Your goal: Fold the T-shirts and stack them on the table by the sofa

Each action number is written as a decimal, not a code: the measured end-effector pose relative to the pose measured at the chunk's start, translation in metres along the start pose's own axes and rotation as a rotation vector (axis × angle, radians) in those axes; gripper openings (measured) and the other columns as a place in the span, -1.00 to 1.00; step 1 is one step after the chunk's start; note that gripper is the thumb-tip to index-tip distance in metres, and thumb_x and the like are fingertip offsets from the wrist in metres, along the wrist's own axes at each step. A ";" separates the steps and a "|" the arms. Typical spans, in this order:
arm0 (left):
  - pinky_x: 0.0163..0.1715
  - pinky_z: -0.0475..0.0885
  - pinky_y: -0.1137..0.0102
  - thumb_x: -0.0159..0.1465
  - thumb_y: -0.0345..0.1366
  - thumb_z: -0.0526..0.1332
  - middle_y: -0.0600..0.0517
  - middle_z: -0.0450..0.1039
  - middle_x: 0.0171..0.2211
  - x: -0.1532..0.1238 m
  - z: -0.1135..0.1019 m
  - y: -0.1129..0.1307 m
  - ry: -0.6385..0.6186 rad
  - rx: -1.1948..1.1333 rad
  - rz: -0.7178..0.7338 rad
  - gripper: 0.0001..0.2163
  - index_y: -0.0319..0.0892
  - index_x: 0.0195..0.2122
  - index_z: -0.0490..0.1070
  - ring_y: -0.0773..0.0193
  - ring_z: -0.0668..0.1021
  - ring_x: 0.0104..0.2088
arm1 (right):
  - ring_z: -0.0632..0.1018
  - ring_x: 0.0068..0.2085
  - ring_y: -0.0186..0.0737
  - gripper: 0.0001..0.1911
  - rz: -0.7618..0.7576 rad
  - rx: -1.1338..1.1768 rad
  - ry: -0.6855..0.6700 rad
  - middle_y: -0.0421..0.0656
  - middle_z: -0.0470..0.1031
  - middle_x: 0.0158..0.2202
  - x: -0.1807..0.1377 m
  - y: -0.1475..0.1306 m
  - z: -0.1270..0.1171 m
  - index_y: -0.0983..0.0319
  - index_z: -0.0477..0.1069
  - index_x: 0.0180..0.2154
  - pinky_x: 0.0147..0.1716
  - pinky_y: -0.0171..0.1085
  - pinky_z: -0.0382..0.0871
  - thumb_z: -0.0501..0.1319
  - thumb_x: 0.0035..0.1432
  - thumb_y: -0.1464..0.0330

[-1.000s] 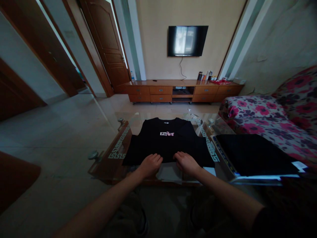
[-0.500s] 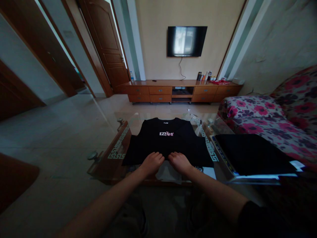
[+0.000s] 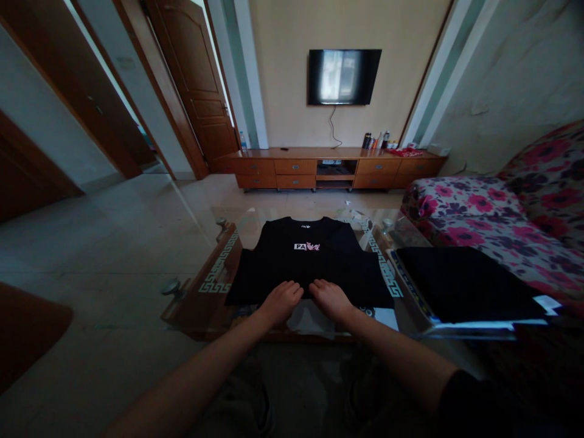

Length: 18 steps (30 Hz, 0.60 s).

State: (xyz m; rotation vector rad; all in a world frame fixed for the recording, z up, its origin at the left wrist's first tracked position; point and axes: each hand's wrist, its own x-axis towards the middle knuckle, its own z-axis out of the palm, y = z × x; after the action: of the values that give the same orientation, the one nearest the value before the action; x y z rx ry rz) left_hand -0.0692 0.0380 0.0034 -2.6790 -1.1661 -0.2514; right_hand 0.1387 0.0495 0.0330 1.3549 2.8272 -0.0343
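Observation:
A black T-shirt [image 3: 314, 267] lies face up on the glass coffee table [image 3: 201, 310], its collar towards the far side and a small white and pink print on the chest. At the middle of its near edge, my left hand [image 3: 283, 299] is closed on the cloth with curled fingers. Just to the right, with a narrow gap between, my right hand [image 3: 331, 298] is closed on the same edge. The fingertips and thumbs are partly hidden.
On the right, a folded black garment [image 3: 465, 283] rests on a flat stack at the table's side. Behind it stands a flowered sofa [image 3: 483, 225]. A low wooden TV cabinet [image 3: 296, 167] runs along the far wall, under a television [image 3: 344, 77].
Almost nothing differs. My hands stay at the shirt's near edge, and the shirt lies in the same place.

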 end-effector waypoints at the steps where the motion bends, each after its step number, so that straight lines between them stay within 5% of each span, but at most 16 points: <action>1: -0.18 0.36 0.25 0.34 -0.49 0.12 -0.04 0.42 -0.27 0.000 0.000 0.000 -0.005 -0.001 0.004 -0.90 -0.18 -0.26 0.36 0.14 0.46 -0.24 | 0.50 -0.06 -0.14 -0.84 0.002 0.002 0.000 -0.06 0.49 -0.10 0.000 0.000 0.000 0.24 0.40 -0.11 -0.13 -0.25 0.34 0.08 0.36 0.48; 18: -0.09 0.41 0.22 0.30 -0.55 0.13 -0.11 0.48 -0.23 0.002 0.005 0.002 -0.113 -0.047 -0.073 -0.87 -0.23 -0.24 0.42 0.10 0.52 -0.18 | 0.52 -0.08 -0.14 -0.85 0.036 0.048 -0.010 -0.06 0.51 -0.13 -0.001 0.000 0.001 0.25 0.44 -0.15 -0.18 -0.27 0.35 0.09 0.36 0.46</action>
State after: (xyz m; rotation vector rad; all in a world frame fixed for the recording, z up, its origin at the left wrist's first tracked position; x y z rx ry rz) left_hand -0.0659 0.0396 -0.0008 -2.7256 -1.3088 -0.1428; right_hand 0.1399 0.0487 0.0322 1.4105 2.8108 -0.1090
